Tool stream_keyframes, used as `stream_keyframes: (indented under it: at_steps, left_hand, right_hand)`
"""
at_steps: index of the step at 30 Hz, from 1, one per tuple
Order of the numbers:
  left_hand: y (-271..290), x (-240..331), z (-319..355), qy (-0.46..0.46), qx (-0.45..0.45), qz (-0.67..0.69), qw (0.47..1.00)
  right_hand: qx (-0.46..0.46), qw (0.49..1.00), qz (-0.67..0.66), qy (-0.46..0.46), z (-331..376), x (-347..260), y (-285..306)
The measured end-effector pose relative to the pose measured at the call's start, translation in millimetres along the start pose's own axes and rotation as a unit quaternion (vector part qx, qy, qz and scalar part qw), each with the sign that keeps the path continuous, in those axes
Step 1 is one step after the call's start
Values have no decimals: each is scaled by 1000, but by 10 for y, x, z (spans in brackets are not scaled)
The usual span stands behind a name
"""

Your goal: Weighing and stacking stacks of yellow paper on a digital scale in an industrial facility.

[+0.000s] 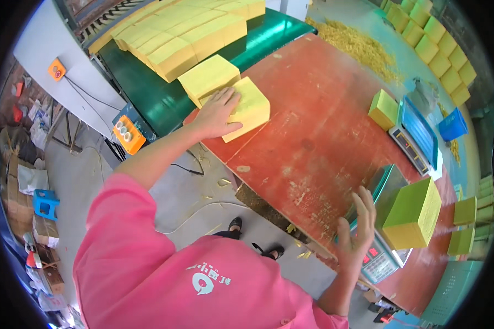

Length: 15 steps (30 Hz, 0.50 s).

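My left hand (218, 114) lies on a yellow block (252, 107) of what looks like stacked paper, its fingers stretched out and its thumb spread. That block sits where the red table (307, 126) meets the green conveyor belt (142, 82). Close behind it is another yellow block (209, 75). Over the table's near right part hovers my right hand (358, 227), open and holding nothing, with fingers apart. Beside it stands a digital scale (380, 263), which bears a yellow block (411, 216).
Rows of yellow blocks (186, 38) lie on the belt. A second scale with a blue tray (420, 129) has a yellow block (383, 108) beside it. An orange button box (128, 134) is left of my arm. Stacked blocks (436, 49) and yellow scraps (357, 46) are at the far right.
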<state>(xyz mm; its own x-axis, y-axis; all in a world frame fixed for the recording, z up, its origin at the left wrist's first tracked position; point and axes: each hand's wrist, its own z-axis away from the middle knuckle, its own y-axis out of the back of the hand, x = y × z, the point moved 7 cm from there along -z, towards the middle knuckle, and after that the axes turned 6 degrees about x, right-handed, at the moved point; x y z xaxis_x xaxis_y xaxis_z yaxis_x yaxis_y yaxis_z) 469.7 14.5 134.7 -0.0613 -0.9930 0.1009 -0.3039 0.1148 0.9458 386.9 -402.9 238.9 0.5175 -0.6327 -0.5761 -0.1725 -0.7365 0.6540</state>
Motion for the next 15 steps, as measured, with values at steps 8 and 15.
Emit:
stream_keyframes:
  at_steps: [8, 15]
  left_hand:
    - [379, 1615, 545, -395, -140, 181, 890]
    - [-107, 829, 1173, 106, 2, 496, 862]
  right_hand:
    - [-63, 994, -90, 9, -481, -67, -837]
    - [-215, 945, -127, -210, 40, 437, -1235]
